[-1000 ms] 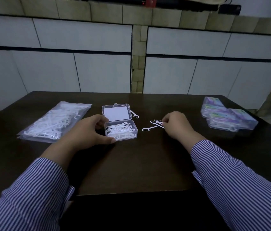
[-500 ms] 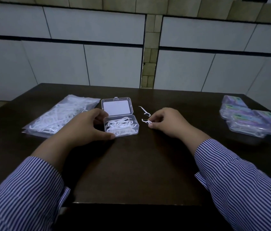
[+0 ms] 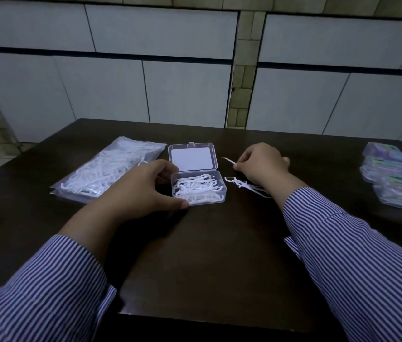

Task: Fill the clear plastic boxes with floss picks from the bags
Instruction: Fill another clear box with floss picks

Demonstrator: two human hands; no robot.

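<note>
I see the left hand [image 3: 143,191] at frame centre, grip curled around the open clear box [image 3: 198,187] of floss picks on the dark worktop [image 3: 219,243]. Right hand [image 3: 261,165] pinches one floss pick [image 3: 228,160]; loose picks [image 3: 240,185] lie beside it. Bag [image 3: 106,169] upper left, filled boxes [image 3: 397,178] far right.

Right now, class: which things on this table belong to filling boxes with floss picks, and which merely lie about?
Belong to the job:
open clear box
bag of floss picks
loose picks
pick pinched by the right hand
left hand holding the box

Lying about:
filled boxes
</note>
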